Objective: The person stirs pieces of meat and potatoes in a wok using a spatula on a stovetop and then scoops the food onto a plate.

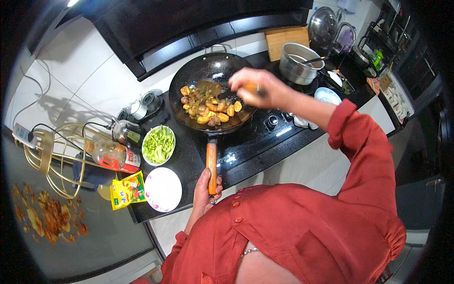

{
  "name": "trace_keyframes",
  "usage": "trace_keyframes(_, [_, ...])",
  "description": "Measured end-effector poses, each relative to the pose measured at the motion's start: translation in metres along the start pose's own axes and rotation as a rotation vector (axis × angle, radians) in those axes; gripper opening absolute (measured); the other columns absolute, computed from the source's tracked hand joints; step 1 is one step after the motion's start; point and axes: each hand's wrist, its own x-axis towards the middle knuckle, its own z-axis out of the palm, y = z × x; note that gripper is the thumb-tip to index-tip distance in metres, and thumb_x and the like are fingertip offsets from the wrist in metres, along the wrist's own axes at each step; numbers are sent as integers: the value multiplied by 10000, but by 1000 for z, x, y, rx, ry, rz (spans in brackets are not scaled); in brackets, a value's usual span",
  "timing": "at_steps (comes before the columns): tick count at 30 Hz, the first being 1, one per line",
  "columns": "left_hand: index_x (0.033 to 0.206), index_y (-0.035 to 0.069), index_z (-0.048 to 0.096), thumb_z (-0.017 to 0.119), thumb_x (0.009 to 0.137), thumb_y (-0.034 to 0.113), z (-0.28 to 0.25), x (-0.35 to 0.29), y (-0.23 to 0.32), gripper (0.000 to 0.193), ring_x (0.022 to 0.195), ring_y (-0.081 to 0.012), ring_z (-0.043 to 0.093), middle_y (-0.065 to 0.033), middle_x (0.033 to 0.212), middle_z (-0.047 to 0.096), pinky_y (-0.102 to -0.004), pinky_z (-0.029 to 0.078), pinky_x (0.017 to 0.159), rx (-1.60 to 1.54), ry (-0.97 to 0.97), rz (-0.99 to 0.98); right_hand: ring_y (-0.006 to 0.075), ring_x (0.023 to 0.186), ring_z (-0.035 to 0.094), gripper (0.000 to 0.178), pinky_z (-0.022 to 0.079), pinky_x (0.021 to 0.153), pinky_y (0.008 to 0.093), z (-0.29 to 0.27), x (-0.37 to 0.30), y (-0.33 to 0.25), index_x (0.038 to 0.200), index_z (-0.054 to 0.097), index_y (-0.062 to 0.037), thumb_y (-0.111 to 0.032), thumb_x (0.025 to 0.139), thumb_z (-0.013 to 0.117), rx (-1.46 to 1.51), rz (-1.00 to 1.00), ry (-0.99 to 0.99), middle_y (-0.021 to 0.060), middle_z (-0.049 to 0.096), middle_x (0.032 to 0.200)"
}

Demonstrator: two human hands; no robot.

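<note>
A dark wok (pixel 184 71) sits on the stove with browned potato chunks (pixel 213 108), bits of meat and some green pieces in it. My left hand (pixel 204 191) is closed round the end of the wok's wooden handle (pixel 211 156). Above the wok's right side, my right hand (pixel 259 87) grips the wooden handle of a spatula (pixel 207 86), slightly blurred. The spatula's metal head dips into the food at the far left part of the heap. Left of the wok stands a white bowl of chopped green vegetables (pixel 159 145).
A white plate (pixel 163 189) and a yellow seasoning packet (pixel 127 190) lie near the counter's left edge, beside a plastic bottle (pixel 113 156) and a wire rack (pixel 45 142). To the right are a metal pot (pixel 299 64), a patterned bowl (pixel 327 96) and a wooden board (pixel 286 41). The range hood (pixel 198 19) hangs above.
</note>
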Motion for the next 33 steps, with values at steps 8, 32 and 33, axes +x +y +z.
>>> trace_keyframes(8, [1105,151,379,465,878,339,-1,1,0,307,471,-77,435,-43,698,483,-160,305,347,34,-45,15,133,766,582,139,460,717,274,1,50,75,809,619,-69,-167,711,607,162,206,174,47,628,803])
trace_keyframes(32, [1108,142,379,459,885,335,-5,3,-2,305,460,-76,430,-43,703,480,-163,302,326,22,-83,22,246,796,564,171,440,644,345,27,20,-64,823,518,-88,-86,672,597,-215,-61,-418,52,569,817])
trace_keyframes(33, [1108,141,379,459,885,335,-3,4,-1,306,461,-74,432,-43,702,481,-163,302,325,27,-92,23,244,793,565,168,442,635,344,33,19,-51,819,514,-91,-91,672,597,-265,-55,-413,52,568,815])
